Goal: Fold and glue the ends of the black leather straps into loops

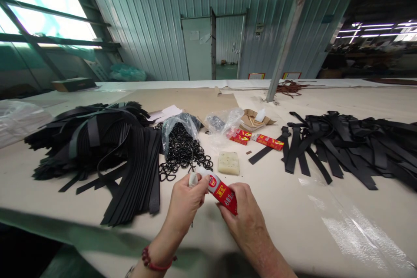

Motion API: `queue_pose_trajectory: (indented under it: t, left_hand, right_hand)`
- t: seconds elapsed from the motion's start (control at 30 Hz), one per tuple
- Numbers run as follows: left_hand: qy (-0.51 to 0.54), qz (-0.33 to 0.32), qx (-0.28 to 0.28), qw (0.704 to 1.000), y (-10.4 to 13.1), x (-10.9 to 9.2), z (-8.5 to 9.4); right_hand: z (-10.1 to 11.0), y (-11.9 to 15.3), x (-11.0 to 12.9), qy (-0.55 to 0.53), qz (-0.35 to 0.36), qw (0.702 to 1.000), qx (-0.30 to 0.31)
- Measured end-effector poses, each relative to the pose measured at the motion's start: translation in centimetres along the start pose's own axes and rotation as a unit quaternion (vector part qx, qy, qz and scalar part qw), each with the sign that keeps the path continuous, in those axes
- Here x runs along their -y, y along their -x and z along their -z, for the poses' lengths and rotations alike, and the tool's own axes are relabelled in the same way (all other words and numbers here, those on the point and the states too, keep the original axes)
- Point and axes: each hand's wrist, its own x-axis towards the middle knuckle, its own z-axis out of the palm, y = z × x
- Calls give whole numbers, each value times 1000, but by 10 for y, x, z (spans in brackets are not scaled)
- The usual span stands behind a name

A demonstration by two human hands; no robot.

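My right hand point(246, 210) grips a red glue box point(223, 192) marked 401, tilted with its upper end toward my left hand. At that end a white piece point(202, 172) sticks out; whether it is a flap or a bottle I cannot tell. My left hand point(188, 197) is closed in a pinch right beside it, and what it holds is mostly hidden by the fingers. A small whitish wrap or piece point(193, 179) shows at its index finger. Just beyond the hands lie a pale yellowish block point(228, 163) and a spilled heap of black metal rings point(182, 147).
Black strap bundles point(137, 160) are stacked at left; loose black straps point(329, 143) lie at right. Farther back are two more red boxes point(269, 141), a clear plastic bag point(224, 121) and torn brown paper point(256, 119). A metal post point(288, 34) rises from the table's far side.
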Motion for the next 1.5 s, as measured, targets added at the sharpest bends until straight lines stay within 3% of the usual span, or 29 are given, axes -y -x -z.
queue_pose_trajectory:
  t: [0.43, 0.9, 1.23, 1.5]
  left_hand:
    - [1, 3, -10, 1000, -4, 3, -6]
    - [-81, -37, 42, 995, 0, -5, -4]
    - [-80, -36, 50, 995, 9, -2, -12]
    - [-92, -2, 28, 995, -6, 14, -4]
  right_hand:
    - [-5, 0, -2, -48, -27, 998, 15]
    - [-12, -9, -2, -122, -11, 992, -41]
    - [6, -25, -25, -131, -150, 977, -77]
    - [25, -45, -53, -161, -212, 961, -69]
